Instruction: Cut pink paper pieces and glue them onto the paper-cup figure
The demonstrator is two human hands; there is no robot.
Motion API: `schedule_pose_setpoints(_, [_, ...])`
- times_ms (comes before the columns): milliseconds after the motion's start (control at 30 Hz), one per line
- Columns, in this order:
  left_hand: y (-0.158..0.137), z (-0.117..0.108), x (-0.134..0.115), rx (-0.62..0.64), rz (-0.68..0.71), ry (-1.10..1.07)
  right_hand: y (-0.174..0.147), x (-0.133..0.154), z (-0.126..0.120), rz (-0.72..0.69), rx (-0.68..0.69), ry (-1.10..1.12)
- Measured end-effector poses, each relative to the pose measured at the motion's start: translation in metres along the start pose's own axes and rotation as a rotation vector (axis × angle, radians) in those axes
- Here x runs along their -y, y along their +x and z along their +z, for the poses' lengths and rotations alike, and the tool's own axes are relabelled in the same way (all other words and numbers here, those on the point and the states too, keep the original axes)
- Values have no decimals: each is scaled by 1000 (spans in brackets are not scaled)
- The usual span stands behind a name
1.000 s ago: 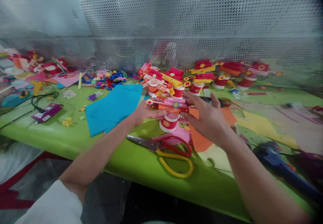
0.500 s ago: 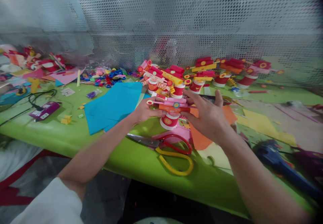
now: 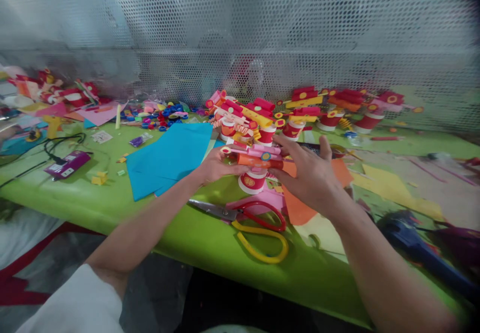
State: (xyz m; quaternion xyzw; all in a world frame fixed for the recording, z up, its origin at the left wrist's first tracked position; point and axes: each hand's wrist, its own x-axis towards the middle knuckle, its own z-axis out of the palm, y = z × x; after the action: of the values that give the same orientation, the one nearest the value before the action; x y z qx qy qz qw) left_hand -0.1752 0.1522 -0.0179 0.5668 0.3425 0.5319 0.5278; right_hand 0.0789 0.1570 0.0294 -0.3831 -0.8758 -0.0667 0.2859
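A paper craft (image 3: 255, 165) stands on the green table (image 3: 195, 238): a red and white cup base with orange and pink rolled paper tubes laid across its top. My left hand (image 3: 215, 165) grips the left end of the tubes. My right hand (image 3: 311, 175) holds the right end, fingers spread over it. Just in front of the craft lie scissors (image 3: 255, 223) with one red and one yellow handle, on a pink paper scrap.
Blue paper sheets (image 3: 168, 158) lie to the left, orange and yellow sheets (image 3: 390, 185) to the right. Several finished crafts (image 3: 300, 110) line the perforated metal screen (image 3: 240, 38) behind. A purple device (image 3: 67, 164) with black cable sits far left; a dark blue tool (image 3: 416, 245) lies right.
Both hands stay on the craft's tubes; the right hand's fingers have shifted slightly along them. The view moved a little.
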Motion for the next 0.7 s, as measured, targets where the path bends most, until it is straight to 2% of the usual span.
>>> schedule_pose_setpoints(167, [0,-4,2,-10,75,84,-1,-1,0,-2,3,-6])
schedule_pose_setpoints(700, [1,-3,4,-59,-14,35,-1,-3,4,-8,22,-12])
